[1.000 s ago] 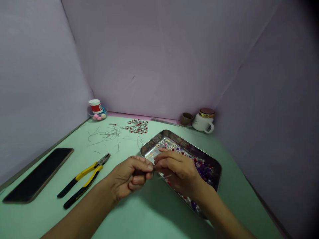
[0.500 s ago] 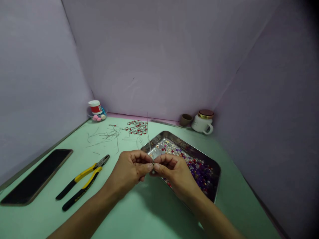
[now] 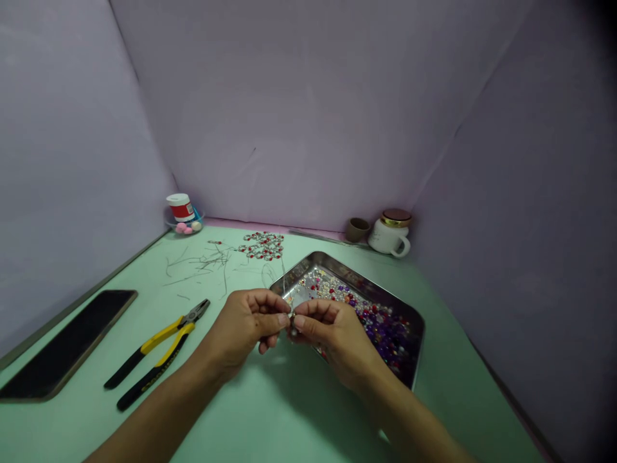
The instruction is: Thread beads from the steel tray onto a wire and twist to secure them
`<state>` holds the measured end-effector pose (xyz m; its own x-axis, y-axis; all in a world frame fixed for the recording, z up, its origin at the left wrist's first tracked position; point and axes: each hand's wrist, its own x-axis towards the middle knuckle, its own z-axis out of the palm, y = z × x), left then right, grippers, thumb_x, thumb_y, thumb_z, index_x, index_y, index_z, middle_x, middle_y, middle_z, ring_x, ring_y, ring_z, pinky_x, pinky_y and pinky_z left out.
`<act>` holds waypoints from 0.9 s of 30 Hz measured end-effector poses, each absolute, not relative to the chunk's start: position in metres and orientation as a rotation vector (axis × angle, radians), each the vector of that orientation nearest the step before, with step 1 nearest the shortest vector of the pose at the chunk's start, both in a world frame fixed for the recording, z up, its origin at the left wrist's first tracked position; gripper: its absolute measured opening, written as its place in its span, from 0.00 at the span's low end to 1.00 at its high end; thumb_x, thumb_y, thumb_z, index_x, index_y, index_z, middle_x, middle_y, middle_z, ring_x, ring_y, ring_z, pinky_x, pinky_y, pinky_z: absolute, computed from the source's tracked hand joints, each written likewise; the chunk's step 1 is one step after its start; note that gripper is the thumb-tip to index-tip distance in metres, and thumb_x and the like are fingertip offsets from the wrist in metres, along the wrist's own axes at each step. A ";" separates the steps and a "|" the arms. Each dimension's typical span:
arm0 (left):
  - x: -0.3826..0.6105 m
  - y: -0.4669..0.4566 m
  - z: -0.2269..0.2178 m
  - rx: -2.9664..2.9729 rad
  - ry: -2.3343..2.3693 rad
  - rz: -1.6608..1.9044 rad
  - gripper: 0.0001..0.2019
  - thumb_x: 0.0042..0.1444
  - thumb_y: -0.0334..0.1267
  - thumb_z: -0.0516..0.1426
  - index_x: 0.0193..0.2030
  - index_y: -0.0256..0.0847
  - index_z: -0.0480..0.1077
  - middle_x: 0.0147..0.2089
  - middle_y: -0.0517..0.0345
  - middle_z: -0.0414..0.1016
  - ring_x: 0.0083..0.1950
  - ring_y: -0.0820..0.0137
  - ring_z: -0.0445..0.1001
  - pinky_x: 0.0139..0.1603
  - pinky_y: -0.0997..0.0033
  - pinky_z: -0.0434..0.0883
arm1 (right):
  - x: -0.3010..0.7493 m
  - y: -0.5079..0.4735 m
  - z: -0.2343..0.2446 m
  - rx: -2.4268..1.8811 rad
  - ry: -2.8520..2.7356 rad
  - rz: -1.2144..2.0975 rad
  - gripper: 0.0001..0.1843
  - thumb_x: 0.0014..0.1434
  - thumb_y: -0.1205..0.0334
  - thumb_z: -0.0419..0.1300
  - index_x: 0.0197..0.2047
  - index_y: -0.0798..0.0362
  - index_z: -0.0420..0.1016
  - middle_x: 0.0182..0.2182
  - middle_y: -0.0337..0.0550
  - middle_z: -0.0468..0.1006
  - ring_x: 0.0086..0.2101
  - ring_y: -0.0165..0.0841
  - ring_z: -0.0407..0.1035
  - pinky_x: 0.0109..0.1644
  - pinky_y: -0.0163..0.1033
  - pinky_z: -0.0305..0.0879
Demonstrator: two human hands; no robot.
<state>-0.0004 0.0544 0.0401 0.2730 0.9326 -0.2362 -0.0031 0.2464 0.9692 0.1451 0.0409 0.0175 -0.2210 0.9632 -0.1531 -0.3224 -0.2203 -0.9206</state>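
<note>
Between both closed grips point(image 3: 245, 325) point(image 3: 341, 337), wire point(image 3: 283, 276)

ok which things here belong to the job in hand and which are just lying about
Likely the job's: held wire, beads, metal tray, beaded piece, loose wires, pliers

Likely just lying about: phone-like slab, brown cup, lidded mug, bowl, tub

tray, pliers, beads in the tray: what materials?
Tray: polished metal, likely steel; its walls reflect.
Pliers: grey metal head, dull sheen; smooth yellow-black grips, probably plastic or rubber.
Beads: glossy, with glints; plastic or glass, can't tell which.
</note>
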 end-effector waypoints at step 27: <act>-0.008 0.057 0.035 0.964 0.926 0.583 0.09 0.38 0.37 0.61 0.18 0.35 0.65 0.14 0.67 0.58 0.14 0.84 0.47 0.15 0.79 0.41 | 0.158 0.040 0.018 -0.911 -1.729 0.306 0.08 0.54 0.73 0.54 0.36 0.53 0.69 0.36 0.47 0.72 0.38 0.34 0.68 0.42 0.45 0.68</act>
<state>-0.0083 0.0570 0.0353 0.4998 0.7702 -0.3962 -0.0244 0.4698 0.8825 0.1578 0.0401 0.0180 -0.1000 0.7039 0.7032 0.4202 0.6705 -0.6115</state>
